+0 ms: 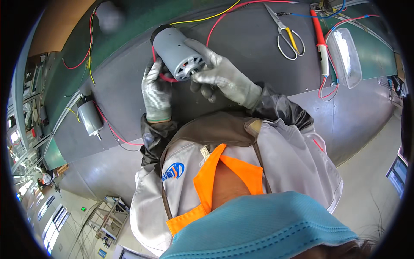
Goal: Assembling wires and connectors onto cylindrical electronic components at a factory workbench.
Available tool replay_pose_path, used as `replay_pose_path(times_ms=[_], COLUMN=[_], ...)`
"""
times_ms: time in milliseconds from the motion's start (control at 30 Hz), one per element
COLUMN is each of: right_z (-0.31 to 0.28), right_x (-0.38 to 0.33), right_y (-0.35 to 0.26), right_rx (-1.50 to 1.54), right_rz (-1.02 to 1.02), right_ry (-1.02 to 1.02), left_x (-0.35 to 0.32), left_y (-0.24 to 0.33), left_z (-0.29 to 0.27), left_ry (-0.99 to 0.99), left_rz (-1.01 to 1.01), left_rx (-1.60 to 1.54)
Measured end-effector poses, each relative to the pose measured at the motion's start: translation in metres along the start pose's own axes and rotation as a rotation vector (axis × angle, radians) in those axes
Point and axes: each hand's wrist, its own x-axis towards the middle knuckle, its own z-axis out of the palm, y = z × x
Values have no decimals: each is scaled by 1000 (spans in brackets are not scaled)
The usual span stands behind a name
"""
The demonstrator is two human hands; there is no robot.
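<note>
A grey cylindrical electric motor [172,45] is tilted between my hands above the dark mat, its slotted end cap and short shaft facing me. My right hand [228,77], in a grey-white coated glove, is closed on it, with fingers along its right side and the thumb by the shaft end. My left hand [156,93], gloved too, has its fingers closed at the motor's lower left side. A red wire [168,79] from the motor passes through those left fingers. Part of the grip is hidden behind the motor.
Another grey motor [89,117] with wires lies on the left; a blurred one [109,17] is at the far left. Yellow-handled scissors [288,34], a red-and-white pen-like tool [320,43] and a clear plastic box [346,58] are on the right. Loose wires cross the far mat [254,39].
</note>
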Motion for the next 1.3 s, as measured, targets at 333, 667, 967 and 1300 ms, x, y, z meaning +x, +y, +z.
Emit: replay_pose_path(times_ms=[333,667,967,1300], right_z=[-2,-46,-256,-319], right_x=[11,30,77,237], right_y=[35,-32,-221,-333], right_rx=[-110,-1489,-2539,-1903], right_rz=[-10,-403,-302,-304], right_ry=[111,226,1062,765], left_x=[-85,31,101,59], left_y=[162,77,22,3], left_z=[-70,-24,74,69], left_ry=[-214,-144,-807,-1432], left_rz=[-559,929,717,635], left_rx=[1133,1672,2192,1448])
